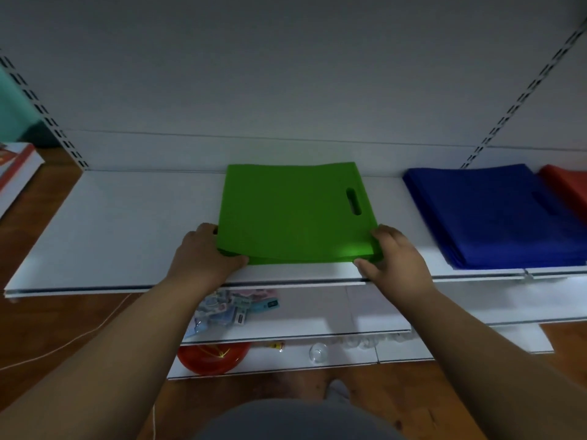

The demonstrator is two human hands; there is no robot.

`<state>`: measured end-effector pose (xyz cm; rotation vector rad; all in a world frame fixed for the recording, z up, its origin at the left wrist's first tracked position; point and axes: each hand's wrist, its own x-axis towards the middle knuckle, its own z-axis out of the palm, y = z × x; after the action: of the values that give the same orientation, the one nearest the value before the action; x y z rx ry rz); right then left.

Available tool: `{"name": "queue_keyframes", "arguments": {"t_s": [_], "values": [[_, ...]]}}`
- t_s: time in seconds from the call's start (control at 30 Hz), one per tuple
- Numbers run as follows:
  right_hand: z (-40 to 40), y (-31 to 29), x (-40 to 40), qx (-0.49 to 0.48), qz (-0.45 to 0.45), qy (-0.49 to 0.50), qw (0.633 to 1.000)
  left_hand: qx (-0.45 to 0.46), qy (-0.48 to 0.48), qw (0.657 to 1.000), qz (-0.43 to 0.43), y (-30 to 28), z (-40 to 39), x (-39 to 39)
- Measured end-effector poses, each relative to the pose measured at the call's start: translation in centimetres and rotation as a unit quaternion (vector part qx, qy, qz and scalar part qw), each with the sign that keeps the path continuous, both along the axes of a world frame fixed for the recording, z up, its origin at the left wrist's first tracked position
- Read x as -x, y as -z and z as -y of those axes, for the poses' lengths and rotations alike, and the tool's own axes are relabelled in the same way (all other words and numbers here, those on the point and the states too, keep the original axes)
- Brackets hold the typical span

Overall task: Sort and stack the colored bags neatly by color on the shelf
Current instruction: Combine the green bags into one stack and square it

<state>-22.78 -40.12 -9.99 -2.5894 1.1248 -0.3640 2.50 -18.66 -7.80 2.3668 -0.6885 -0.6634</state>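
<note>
Gripping the green bags [295, 211] at both near corners, left hand [203, 252] and right hand [397, 258] pinched the stack on the shelf [111, 223], blue bags [489, 211] lying right.

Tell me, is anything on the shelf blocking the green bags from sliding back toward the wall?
Nothing visible does. The green bags lie on the white shelf, gripped at their near corners by the left hand and right hand. The blue bags lie apart, to the right.
</note>
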Motion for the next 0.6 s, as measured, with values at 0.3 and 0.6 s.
{"name": "queue_keyframes", "arguments": {"t_s": [0.3,0.6], "values": [[0.3,1.0,-0.1,-0.016,0.066,-0.007,0.998,0.133,-0.097,0.973,-0.163,0.1,0.4,0.7],[-0.3,0.9,-0.3,-0.073,0.177,0.040,0.981,0.349,-0.215,0.781,-0.471,0.1,2.5,3.8]]}}
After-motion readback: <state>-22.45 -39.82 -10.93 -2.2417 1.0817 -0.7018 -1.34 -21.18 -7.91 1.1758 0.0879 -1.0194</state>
